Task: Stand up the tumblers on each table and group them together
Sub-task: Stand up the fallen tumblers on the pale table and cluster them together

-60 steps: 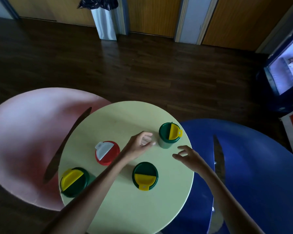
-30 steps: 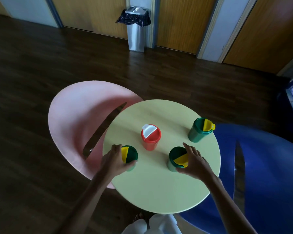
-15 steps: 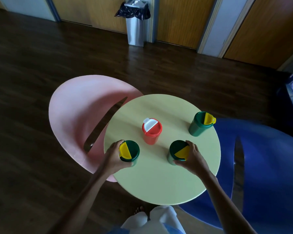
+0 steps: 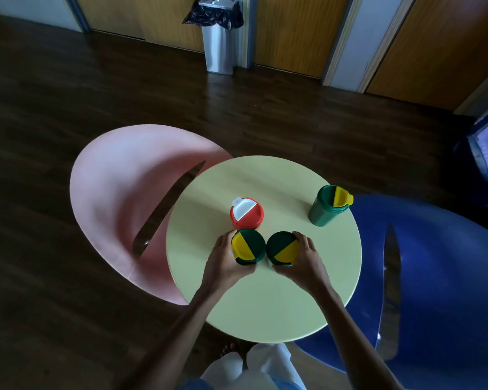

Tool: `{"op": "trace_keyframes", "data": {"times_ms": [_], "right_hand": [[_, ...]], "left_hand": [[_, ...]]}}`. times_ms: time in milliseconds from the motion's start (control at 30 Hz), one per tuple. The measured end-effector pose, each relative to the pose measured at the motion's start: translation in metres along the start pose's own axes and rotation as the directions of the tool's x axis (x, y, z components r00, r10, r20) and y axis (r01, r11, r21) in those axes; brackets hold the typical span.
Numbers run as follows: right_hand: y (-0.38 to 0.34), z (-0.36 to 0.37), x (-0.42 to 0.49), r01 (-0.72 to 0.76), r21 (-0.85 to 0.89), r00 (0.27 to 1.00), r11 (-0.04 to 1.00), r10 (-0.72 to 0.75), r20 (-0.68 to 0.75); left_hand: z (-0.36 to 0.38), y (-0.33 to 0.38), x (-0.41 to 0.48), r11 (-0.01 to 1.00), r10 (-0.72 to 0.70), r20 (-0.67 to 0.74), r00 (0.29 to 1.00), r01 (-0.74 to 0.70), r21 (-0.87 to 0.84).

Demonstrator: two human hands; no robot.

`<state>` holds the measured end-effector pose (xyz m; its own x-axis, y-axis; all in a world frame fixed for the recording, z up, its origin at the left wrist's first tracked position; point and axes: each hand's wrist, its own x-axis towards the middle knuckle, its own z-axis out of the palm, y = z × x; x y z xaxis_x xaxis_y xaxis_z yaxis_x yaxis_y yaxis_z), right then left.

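Note:
On the round pale-green table (image 4: pixel 265 299) several lidded tumblers stand upright. My left hand (image 4: pixel 223 263) grips a green tumbler with a yellow-and-green lid (image 4: pixel 248 246). My right hand (image 4: pixel 304 260) grips a second green tumbler (image 4: pixel 282 249) right beside it. Both sit just in front of a red tumbler with a white flap (image 4: pixel 247 213), nearly touching it. A third green tumbler with a yellow spout (image 4: pixel 328 205) stands apart near the table's right edge.
A pink chair (image 4: pixel 124 204) sits at the table's left and a blue chair (image 4: pixel 434 277) at its right. A metal bin with a black bag (image 4: pixel 219 38) stands by the far wall. Dark wood floor surrounds everything.
Both hands have slid their green tumblers inward across the table, from apart at left and right to side by side in front of the red one.

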<state>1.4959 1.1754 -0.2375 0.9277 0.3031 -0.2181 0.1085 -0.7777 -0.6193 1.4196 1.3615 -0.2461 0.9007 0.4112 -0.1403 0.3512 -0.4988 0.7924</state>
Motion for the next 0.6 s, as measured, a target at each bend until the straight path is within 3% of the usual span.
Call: {"op": "trace_keyframes", "data": {"times_ms": [267, 600], "right_hand": [[0.003, 0.001, 0.005, -0.004, 0.026, 1.0, 1.0, 0.003, 0.012], [0.007, 0.0, 0.003, 0.008, 0.021, 0.999, 1.0, -0.009, 0.053]], "left_hand": [[0.015, 0.004, -0.004, 0.999, -0.037, -0.128, 0.991, 0.04, 0.017], [0.009, -0.013, -0.002, 0.999, 0.003, -0.026, 1.0, -0.002, 0.039]]}}
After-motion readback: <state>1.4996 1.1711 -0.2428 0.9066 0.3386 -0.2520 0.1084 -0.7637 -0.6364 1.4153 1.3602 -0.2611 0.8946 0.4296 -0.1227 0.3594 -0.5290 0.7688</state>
